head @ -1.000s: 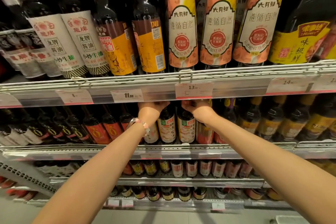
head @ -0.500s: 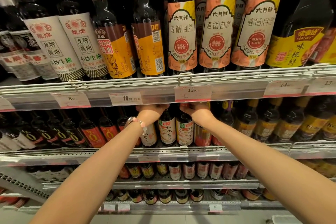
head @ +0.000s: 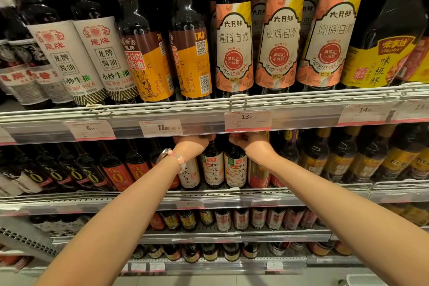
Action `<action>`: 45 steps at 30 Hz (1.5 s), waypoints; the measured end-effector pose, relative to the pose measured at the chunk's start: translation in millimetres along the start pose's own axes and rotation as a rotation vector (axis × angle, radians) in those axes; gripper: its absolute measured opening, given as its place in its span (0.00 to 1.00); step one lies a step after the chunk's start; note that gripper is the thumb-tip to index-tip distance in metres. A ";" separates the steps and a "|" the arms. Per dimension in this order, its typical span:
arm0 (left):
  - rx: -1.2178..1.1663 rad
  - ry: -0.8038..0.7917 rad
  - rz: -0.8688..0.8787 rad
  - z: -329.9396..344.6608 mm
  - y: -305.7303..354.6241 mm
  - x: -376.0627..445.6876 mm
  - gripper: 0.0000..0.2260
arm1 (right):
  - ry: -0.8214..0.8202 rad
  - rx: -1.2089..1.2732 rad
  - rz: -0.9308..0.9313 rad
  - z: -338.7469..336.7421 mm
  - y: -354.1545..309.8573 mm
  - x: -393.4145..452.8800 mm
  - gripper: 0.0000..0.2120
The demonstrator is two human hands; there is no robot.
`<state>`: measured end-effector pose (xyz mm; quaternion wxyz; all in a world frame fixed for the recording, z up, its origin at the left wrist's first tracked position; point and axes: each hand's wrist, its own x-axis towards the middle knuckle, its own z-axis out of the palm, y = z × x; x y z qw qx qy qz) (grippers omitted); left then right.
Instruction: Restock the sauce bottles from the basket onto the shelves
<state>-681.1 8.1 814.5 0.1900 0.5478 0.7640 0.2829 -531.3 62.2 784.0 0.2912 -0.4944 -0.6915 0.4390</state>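
Observation:
On the second shelf stand dark sauce bottles with white and orange labels; one (head: 212,169) is under my left hand and another (head: 235,170) is under my right. My left hand (head: 192,147), with a bead bracelet on the wrist, is closed over the bottle tops just below the upper price rail. My right hand (head: 254,147) curls its fingers around the red-capped top of the bottle beside it. The rail hides part of both sets of fingers. No basket can be made out for certain.
The upper shelf (head: 209,109) holds tall soy sauce bottles (head: 233,46) and overhangs my hands with price tags (head: 247,121). Packed bottle rows flank my hands left (head: 113,169) and right (head: 339,160). Lower shelves (head: 232,232) hold small bottles. A pale rim (head: 364,281) shows at bottom right.
Both hands stay at the bottle tops under the rail. The view has shifted slightly, so the shelves sit a little lower in frame.

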 end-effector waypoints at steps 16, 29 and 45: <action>-0.193 0.058 -0.014 -3.7 -11.0 -5.2 0.12 | 0.038 -0.036 -0.024 3.8 1.5 1.3 0.24; -0.213 0.067 -0.037 1.1 -20.7 -13.5 0.15 | 0.067 -0.221 -0.062 2.5 -1.0 -9.1 0.23; -0.116 0.329 0.098 3.0 -17.9 -37.2 0.17 | 0.198 -0.247 -0.170 -1.2 2.8 -43.9 0.15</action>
